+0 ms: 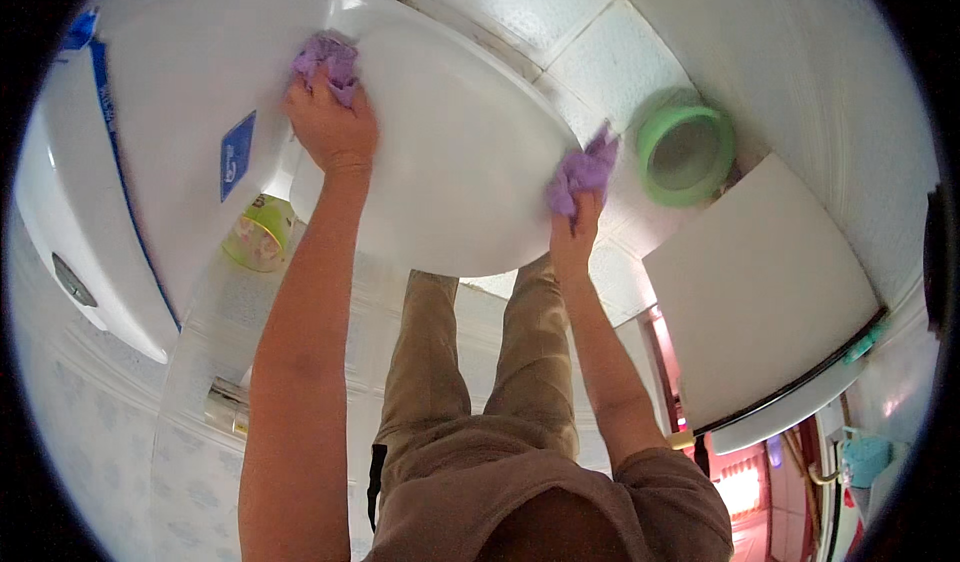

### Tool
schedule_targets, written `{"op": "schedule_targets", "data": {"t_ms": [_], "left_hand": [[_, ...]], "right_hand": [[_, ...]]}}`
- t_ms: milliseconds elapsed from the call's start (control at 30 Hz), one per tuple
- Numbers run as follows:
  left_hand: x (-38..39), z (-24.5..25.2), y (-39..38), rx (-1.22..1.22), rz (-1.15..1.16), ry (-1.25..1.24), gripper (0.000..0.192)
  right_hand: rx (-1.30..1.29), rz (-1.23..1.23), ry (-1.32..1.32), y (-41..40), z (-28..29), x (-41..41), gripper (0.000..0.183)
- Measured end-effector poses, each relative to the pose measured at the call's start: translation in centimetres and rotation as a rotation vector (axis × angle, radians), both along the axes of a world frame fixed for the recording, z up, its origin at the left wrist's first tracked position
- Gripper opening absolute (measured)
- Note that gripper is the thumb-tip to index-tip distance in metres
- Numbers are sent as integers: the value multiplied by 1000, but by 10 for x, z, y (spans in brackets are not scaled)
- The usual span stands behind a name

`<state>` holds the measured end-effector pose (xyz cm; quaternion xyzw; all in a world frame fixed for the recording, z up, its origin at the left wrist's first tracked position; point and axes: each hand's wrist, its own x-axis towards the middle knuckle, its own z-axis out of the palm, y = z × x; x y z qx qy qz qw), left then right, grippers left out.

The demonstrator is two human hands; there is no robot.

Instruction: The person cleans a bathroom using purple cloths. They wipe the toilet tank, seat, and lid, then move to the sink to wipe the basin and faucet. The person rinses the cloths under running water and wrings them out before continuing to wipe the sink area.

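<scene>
A white toilet lies before me, its smooth rounded lid (457,134) down. My left hand (334,123) grips a crumpled purple cloth (328,63) against the lid's hinge end, close to the toilet tank (165,96). At the opposite, rounded end, my right hand (576,228) pinches a second purple cloth (581,175) over the rim. One corner of this cloth sticks out past the lid's edge. Fingers and bunched cloth hide the exact contact points.
Beyond the lid's front end, a green plastic bucket (651,145) stands on the tiled floor (611,48). A white washing machine (757,292) is at right. A yellow-green waste bin (259,235) sits left of the toilet, below a blue sticker (238,155) on the tank.
</scene>
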<state>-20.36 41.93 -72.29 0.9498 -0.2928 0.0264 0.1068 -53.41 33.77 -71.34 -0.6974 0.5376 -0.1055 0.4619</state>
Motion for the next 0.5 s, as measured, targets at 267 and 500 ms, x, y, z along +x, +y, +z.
{"op": "schedule_targets", "data": {"t_ms": [267,500], "left_hand": [[0,15,-7,25,73,172,50],[4,12,-5,17,86,179,50]], "right_hand": [[-217,648,-335,-83,-12,251,27],[-329,704,-115,-65,-13,369,18]]}}
